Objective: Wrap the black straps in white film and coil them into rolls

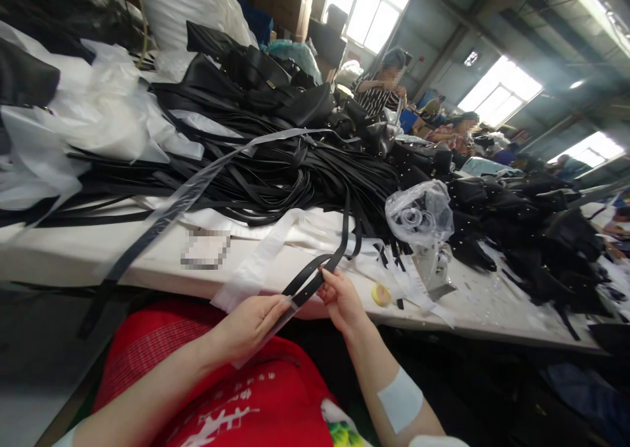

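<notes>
A black strap (339, 255) with small holes runs doubled between my two hands, its far part reaching back to the pile on the table. My left hand (253, 323) is closed on the near end of the strap, where a strip of clear plastic trails down over my lap. My right hand (340, 297) pinches the strap a little further along, thumb and fingertips on its edge. Behind my hands lies a large bundle of black straps (256, 171). To the left, another strap in a long clear plastic sleeve (184, 194) hangs over the table edge.
Near my right hand lies a yellow tape roll (380, 295). A clear plastic bag (419, 212) sits behind it. Black bags (516, 217) are heaped to the right, white plastic sheets (118, 106) to the left. Co-workers (377, 96) are further back along the table (157, 256).
</notes>
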Available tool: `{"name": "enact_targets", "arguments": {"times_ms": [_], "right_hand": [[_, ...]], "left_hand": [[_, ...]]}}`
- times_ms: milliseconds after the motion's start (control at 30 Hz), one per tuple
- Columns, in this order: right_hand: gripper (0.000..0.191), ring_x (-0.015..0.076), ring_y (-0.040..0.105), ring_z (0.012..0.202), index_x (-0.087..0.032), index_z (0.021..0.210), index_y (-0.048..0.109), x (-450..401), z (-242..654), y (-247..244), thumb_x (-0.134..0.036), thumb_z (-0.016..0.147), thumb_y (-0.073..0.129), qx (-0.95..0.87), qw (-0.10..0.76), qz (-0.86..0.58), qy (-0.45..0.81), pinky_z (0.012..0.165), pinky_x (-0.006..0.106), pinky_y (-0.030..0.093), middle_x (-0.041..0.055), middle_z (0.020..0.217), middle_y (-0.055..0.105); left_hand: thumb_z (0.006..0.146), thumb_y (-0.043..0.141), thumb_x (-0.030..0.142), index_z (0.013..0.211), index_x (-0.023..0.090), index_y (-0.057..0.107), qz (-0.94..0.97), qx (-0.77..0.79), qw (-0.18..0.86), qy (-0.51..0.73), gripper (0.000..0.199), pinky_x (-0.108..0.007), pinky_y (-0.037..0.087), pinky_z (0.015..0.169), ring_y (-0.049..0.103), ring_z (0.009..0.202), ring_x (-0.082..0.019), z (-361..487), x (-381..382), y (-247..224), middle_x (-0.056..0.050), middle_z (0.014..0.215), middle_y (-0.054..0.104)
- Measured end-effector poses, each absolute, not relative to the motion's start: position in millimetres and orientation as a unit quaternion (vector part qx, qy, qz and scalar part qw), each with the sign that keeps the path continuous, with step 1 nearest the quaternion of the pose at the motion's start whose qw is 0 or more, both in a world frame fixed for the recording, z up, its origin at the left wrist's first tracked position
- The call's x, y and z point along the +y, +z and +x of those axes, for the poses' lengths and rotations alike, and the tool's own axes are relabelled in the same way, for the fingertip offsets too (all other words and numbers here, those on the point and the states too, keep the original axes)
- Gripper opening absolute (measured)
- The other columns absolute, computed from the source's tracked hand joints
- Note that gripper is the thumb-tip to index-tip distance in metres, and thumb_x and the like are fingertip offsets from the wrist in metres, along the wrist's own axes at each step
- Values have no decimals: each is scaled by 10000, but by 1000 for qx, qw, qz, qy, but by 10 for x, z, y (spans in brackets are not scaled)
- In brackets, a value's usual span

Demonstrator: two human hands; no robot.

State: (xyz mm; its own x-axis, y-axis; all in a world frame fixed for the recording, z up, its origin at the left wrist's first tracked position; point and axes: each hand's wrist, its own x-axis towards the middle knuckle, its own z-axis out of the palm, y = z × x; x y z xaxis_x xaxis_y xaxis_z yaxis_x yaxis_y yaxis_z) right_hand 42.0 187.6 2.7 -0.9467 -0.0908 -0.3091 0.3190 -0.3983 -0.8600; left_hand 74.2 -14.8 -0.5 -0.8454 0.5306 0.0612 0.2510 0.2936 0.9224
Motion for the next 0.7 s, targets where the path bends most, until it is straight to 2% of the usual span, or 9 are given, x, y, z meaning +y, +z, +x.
{"name": "enact_targets", "arguments": {"times_ms": [100, 200, 233, 300, 400, 467, 533, 633, 700], "right_hand": [[446, 173, 657, 885, -175, 1019, 696, 1916, 326, 39, -386, 649, 831, 437, 210, 128, -865, 805, 283, 501, 52, 975, 726], [341, 167, 646, 792, -184, 939, 691, 1829, 323, 46, -413, 710, 797, 386, 261, 90, -880, 870, 334, 480, 4, 775, 692], [271, 147, 616, 690, -193, 811, 677, 1788, 323, 43, -433, 737, 778, 380, 249, 77, -887, 844, 332, 481, -28, 654, 635], [414, 122, 532, 552, -199, 564, 555, 1717, 305, 33, -508, 778, 730, 397, 202, 53, -894, 793, 329, 478, -56, 510, 511], [566, 141, 554, 583, -204, 459, 467, 1664, 241, 11, -614, 802, 651, 474, 146, 26, -868, 818, 344, 469, -17, 527, 555], [557, 167, 610, 685, -193, 497, 565, 1633, 224, -13, -644, 821, 602, 535, 115, 25, -836, 837, 342, 465, 28, 615, 644], [563, 172, 627, 701, -171, 617, 686, 1561, 270, -47, -672, 834, 552, 591, 118, 34, -797, 758, 320, 479, 55, 682, 690], [626, 121, 508, 445, -145, 851, 753, 1384, 408, -89, -707, 848, 479, 628, 215, 38, -747, 490, 267, 405, 12, 537, 618], [568, 107, 457, 392, -140, 930, 739, 1314, 432, -64, -658, 853, 519, 593, 277, 28, -755, 424, 251, 360, -12, 520, 588]], "left_hand": [[985, 361, 366, 1373, 190, 501, 239, 794, 169, 532, 449, -342, 477, 959, 644, 1086, -255, 770, -179, 14, -92, 1212, 684], [904, 513, 362, 1430, 144, 389, 172, 816, 153, 530, 582, -402, 462, 993, 601, 1172, -291, 803, -149, -33, -148, 1298, 630], [876, 557, 378, 1379, 140, 437, 145, 813, 156, 542, 569, -393, 490, 951, 623, 1132, -291, 814, -134, -61, -150, 1251, 657], [868, 559, 456, 1182, 141, 562, 95, 781, 214, 579, 445, -346, 555, 743, 700, 891, -267, 837, -112, -122, -127, 1028, 733], [914, 399, 601, 868, 151, 608, 47, 713, 318, 623, 498, -251, 445, 424, 617, 487, -183, 866, -98, -195, -58, 672, 697], [920, 353, 640, 782, 149, 615, 37, 707, 304, 638, 573, -221, 402, 396, 583, 452, -153, 869, -85, -211, -50, 633, 677], [933, 343, 628, 770, 147, 638, 39, 722, 258, 641, 586, -213, 408, 418, 589, 467, -144, 848, -52, -193, -48, 632, 677], [969, 283, 563, 708, 159, 625, 55, 754, 175, 631, 591, -223, 413, 442, 568, 439, -138, 787, 17, -132, -28, 546, 627], [985, 248, 504, 641, 179, 569, 67, 793, 92, 599, 572, -239, 402, 465, 536, 424, -137, 756, 35, -113, -12, 498, 574]]}}
